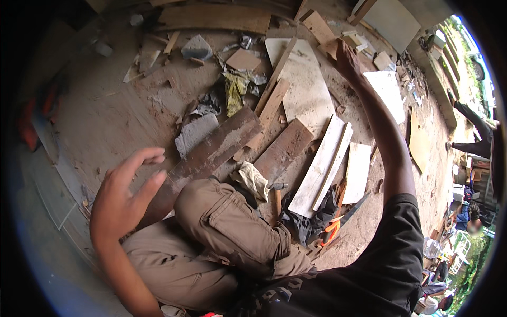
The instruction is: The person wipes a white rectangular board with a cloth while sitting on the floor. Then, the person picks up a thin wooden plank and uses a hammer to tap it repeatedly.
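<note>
My right arm stretches far forward, and my right hand (347,62) is closed on the near end of a short light-brown wooden board (318,27). Part of its grip is hidden behind the back of the hand. My left hand (124,198) is raised at the left, fingers apart and curved, holding nothing. Close to it lies a long dark-brown worn plank (216,142), partly behind my bent knee. A second dark plank (285,148) and white strips of board (319,166) lie in front of me.
A hammer (278,198), an orange-handled saw (331,230) and a crumpled cloth (253,180) lie near my knee. Further off are a large pale board (306,84), a grey block (195,134) and yellow wrapping (236,91). A glass-like sheet (53,190) stands left; people are at far right.
</note>
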